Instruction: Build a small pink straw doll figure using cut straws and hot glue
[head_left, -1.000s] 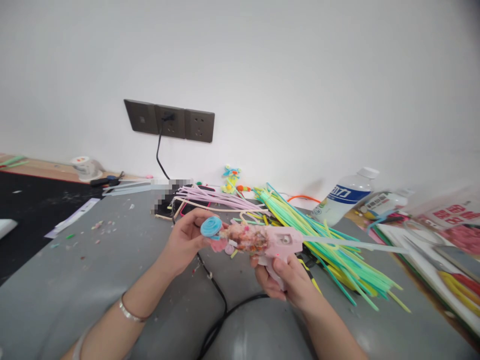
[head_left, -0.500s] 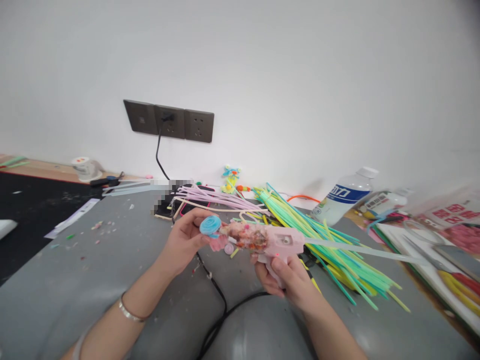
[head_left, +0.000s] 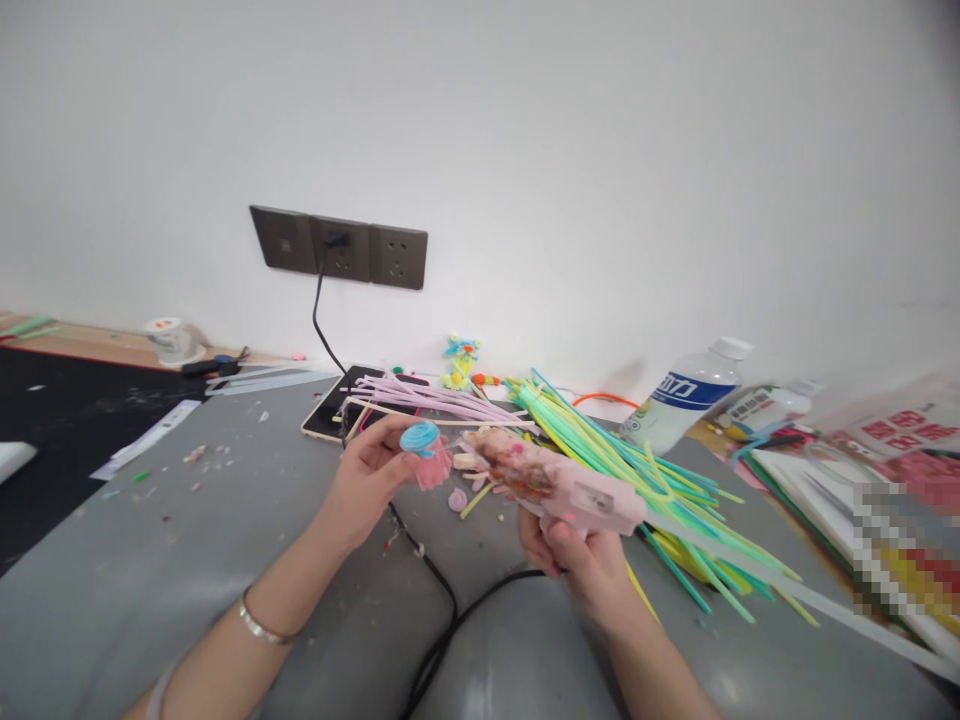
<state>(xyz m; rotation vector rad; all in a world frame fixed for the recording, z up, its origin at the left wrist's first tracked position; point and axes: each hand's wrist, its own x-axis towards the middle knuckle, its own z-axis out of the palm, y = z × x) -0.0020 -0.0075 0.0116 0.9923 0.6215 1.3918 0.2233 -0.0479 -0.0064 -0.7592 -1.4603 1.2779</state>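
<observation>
Between the fingertips of my left hand (head_left: 375, 480) is a small piece with a blue coiled top (head_left: 420, 438) and a pink ruffled part (head_left: 433, 470) below it. My right hand (head_left: 577, 560) is wrapped round the handle of a pale pink glue gun (head_left: 592, 495). Its front is crusted with brownish residue, and its nozzle points left, a little apart from the pink part. A long translucent glue stick (head_left: 817, 600) sticks out of the gun's back toward the lower right.
Purple stems (head_left: 442, 398) and a green and yellow bundle (head_left: 637, 470) lie behind the gun. A bottle (head_left: 686, 395) stands at the right. A phone (head_left: 330, 410) lies behind my left hand. Black cable (head_left: 442, 640) crosses the grey table (head_left: 300, 620). Sockets (head_left: 337, 246) are on the wall.
The glue gun has moved right and slightly down, tilting so its back end is lower, away from the blue and pink piece. More of the pink part shows. My left hand has barely moved.
</observation>
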